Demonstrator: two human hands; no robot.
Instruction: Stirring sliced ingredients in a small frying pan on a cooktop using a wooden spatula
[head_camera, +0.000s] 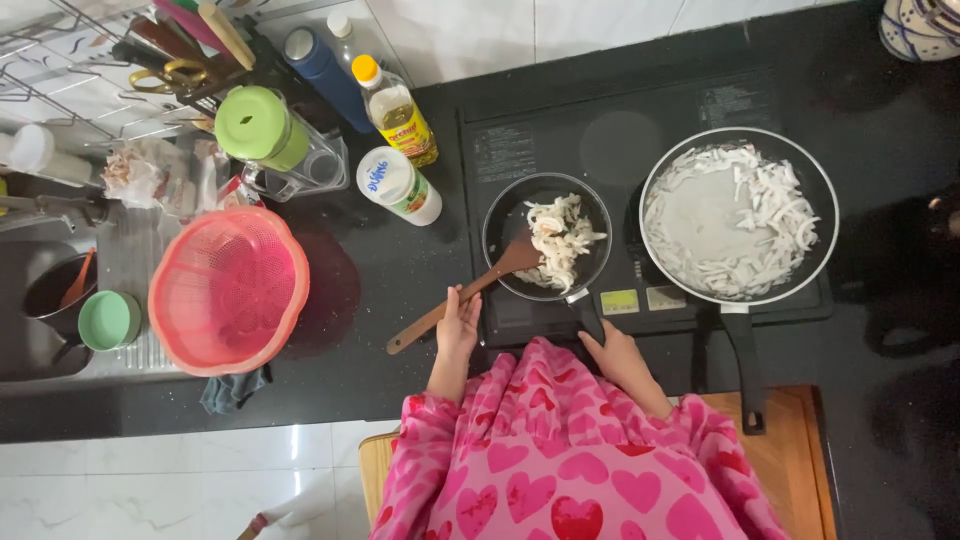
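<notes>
small pan left of large pan on cooktop, colander far left

Two pans sit on the cooktop: a small black pan to the left and a larger pan to the right, each with pale sliced food. One wooden spatula reaches into the small one. Two hands show, the left hand and the right hand. On the worktop stand one pink colander, one green cup, one oil bottle and one white-lidded jar.
</notes>
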